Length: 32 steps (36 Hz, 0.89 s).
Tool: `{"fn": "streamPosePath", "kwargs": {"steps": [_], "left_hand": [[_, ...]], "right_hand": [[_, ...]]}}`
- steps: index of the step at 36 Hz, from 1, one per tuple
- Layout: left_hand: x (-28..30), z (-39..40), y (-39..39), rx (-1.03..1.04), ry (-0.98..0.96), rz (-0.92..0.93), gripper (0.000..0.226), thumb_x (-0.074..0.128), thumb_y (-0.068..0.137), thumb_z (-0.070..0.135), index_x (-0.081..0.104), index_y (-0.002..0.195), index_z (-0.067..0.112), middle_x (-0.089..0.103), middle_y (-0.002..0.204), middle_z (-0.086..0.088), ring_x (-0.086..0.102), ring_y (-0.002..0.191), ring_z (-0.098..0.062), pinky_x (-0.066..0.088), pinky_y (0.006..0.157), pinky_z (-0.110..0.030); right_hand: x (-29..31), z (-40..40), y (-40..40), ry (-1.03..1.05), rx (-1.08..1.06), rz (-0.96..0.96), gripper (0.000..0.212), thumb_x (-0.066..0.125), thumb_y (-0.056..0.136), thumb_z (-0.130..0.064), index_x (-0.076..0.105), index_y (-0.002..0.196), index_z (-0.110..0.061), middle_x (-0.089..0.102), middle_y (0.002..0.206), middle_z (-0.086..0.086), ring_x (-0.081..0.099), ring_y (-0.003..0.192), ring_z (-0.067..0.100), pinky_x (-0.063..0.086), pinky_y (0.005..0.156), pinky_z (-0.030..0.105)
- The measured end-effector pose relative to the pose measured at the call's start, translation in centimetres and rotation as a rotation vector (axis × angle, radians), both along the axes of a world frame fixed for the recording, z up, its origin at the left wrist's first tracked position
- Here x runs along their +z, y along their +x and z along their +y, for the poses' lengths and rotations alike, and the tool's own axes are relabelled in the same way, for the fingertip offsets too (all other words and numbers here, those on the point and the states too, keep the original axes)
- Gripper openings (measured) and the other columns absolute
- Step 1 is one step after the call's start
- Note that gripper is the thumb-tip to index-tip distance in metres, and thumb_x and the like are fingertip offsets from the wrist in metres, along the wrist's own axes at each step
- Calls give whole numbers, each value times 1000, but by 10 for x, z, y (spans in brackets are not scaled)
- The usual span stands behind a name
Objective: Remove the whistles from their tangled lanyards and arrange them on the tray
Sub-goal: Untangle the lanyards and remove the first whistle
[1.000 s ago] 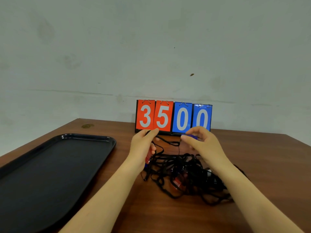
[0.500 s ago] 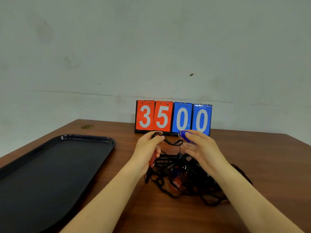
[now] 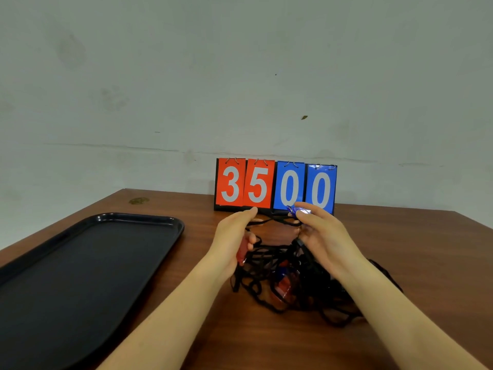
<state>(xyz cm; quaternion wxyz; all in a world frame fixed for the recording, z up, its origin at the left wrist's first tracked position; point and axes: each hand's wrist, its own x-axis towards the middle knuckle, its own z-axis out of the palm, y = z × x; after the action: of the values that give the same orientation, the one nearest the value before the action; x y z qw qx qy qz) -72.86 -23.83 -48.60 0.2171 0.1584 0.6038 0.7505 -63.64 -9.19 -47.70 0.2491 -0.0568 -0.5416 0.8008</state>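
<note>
Blue plastic shows at the fingertips of the right hand (image 3: 324,237), which pinches a blue whistle (image 3: 298,211) raised above the tangle of black lanyards (image 3: 288,276). A moment earlier that whistle sat lower and nearer the pile; it has since been lifted and drawn back toward the scoreboard (image 3: 276,186) behind the tangle. The left hand (image 3: 233,240) is curled around a red whistle (image 3: 243,251) held against its palm, with its fingertips pinching a taut stretch of black cord (image 3: 262,222) that runs across to the right hand. The two hands are slightly apart, with that cord stretched between them just in front of the scoreboard.

Below them, the tangle lies on the wooden table (image 3: 266,343), in front of the scoreboard. At least one more red whistle (image 3: 282,285) shows inside the tangle, with a hint of blue beside it.

To the left of the tangle lies a black tray (image 3: 170,225), holding no whistles. The lifting likely means the blue whistle is being worked loose from its cord, so the task looks barely begun.
</note>
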Motion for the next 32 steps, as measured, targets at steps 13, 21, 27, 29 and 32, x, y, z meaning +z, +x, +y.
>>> {"fn": "streamPosePath", "kwargs": {"steps": [13,21,27,29,32], "left_hand": [[-9,8,13,-68,-263,690,20,58,93,39,67,110,31,66,86,18,56,57,9,39,49,-7],[-3,2,11,-228,-114,406,30,52,99,30,67,78,14,56,61,3,42,45,-11,36,43,-20],[1,-2,3,-164,-43,185,27,49,99,28,57,79,12,46,52,2,39,45,-11,34,43,-22],[2,-3,2,-142,-3,153,27,49,100,27,58,80,11,46,52,2,40,44,-10,34,43,-22],[4,-5,2,-127,37,143,27,48,100,27,58,82,10,47,52,2,41,44,-9,34,43,-22]], "right_hand": [[1,0,2,23,-17,35,29,61,89,-8,63,117,-4,68,106,11,70,86,13,55,68,21],[2,5,0,-61,-33,79,37,62,89,-5,57,125,2,68,88,7,61,66,9,54,64,20],[8,6,7,150,1,26,21,61,90,-10,65,110,-5,65,77,1,46,59,9,44,60,21],[11,5,10,416,-57,-55,20,65,88,-14,68,108,-15,65,71,-11,55,66,7,47,64,18],[8,7,13,897,-170,-125,25,70,85,-18,67,104,-33,67,97,-17,63,90,0,52,73,14]]}}
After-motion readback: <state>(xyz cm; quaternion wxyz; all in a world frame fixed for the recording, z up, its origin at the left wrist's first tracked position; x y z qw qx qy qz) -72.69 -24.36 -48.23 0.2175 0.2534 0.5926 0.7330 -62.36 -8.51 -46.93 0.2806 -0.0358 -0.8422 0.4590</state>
